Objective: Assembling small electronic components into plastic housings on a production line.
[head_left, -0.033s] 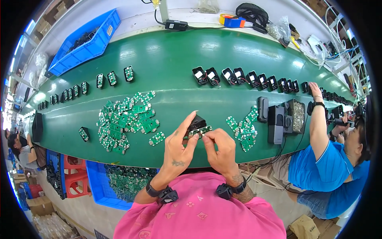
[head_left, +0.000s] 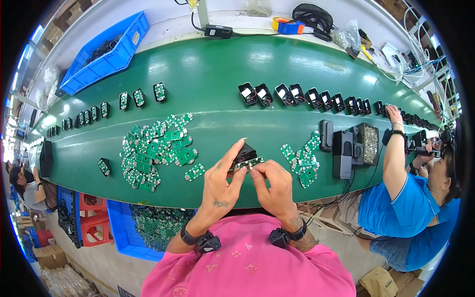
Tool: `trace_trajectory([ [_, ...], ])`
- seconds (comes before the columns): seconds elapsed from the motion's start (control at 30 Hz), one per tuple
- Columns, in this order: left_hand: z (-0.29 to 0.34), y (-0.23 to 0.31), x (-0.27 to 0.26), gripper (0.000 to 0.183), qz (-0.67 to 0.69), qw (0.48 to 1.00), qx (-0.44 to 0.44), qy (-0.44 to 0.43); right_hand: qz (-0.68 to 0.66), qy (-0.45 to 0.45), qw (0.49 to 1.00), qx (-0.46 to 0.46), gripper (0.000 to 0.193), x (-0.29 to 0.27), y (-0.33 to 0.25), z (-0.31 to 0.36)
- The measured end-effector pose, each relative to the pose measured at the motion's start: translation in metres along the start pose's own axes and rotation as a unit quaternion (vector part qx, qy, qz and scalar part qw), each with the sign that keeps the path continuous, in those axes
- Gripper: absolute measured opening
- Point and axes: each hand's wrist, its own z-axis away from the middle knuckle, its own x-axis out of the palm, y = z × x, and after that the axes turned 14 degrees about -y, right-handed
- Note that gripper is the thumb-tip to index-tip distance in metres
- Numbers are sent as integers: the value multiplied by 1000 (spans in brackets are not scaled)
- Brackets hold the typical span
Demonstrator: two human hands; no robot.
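Above the near edge of the green bench, my left hand [head_left: 220,184] grips a small black plastic housing [head_left: 244,152], its index finger stretched along the side. A green circuit board [head_left: 254,162] sits across the near side of that housing, tilted. My right hand [head_left: 275,184] pinches the board's near edge between thumb and fingertips. Whether the board is inside the housing or just against it, I cannot tell. One loose circuit board [head_left: 195,172] lies left of my hands, beside a large heap of circuit boards [head_left: 148,157]. To the right is a smaller pile of circuit boards [head_left: 308,175].
A row of open black housings [head_left: 283,94] runs along the bench to the right; housings with boards [head_left: 138,97] line the left. Black devices [head_left: 342,158] stand near a co-worker's arm [head_left: 395,153]. Blue bins [head_left: 106,54] sit far left and below [head_left: 123,230].
The co-worker's hand on the right has shifted slightly nearer along the row of housings. My hands, the housing and the board stay nearly still.
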Motion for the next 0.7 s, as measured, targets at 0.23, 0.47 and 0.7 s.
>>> trace_trajectory([
  [0.23,1,18,-10,60,0,998,-20,-62,-62,-57,996,25,6,-15,-8,3],
  [0.47,5,20,-9,59,-83,993,14,-77,-54,-76,995,25,7,-21,-12,5],
  [0.7,8,22,-4,56,-244,967,55,-55,37,-58,998,-12,9,-13,-9,4],
])
